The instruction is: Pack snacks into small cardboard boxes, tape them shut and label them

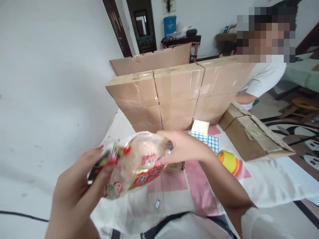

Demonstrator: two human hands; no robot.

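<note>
A clear plastic food packet with red and gold printing and pale contents is held up over the table between my two hands. My left hand pinches its left end, where a crumpled, dark and red part sticks out between thumb and fingers. My right hand is closed around the right end, with the thumb at the lower edge and the fingers on top. The packet lies tilted, its right end higher. Blur hides the small print. Below it, part of a small cardboard piece shows on the table.
Tall joined cardboard boxes form a wall behind the table. At the right are an open carton and yellow and orange tape rolls. Blue-edged labels and one loose label lie on the cloth. Another person stands beyond.
</note>
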